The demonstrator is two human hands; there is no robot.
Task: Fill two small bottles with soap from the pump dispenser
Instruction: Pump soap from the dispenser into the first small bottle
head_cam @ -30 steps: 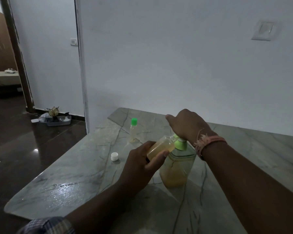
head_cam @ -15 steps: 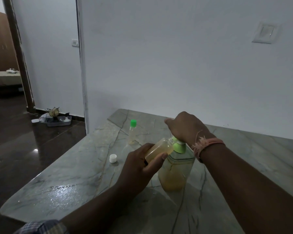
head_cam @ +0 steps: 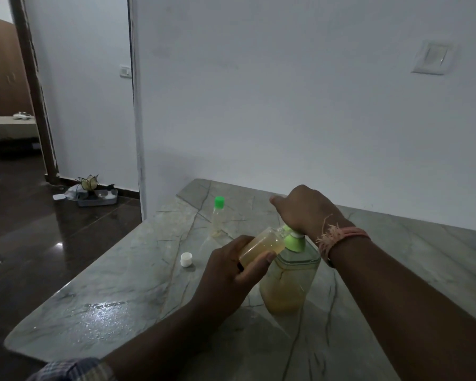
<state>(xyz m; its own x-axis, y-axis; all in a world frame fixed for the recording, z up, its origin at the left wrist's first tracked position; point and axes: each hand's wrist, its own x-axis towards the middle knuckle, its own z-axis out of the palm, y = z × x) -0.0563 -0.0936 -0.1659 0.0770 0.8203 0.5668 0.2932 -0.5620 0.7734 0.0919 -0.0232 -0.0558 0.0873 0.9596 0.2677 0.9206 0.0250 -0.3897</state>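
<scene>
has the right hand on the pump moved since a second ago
No clear move. The right hand presses the pump dispenser top, in the same place relative to the green-capped bottle and white cap; only the camera shifted.

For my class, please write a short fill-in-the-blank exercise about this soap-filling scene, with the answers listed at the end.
1. The left hand holds a small bottle tilted at the nozzle of the pump ____.
2. The right hand presses on the pump's ____.
3. The capped bottle standing behind has a ____ cap.
4. A loose white cap lies on the ____.

Answers: dispenser; top; green; table
</scene>
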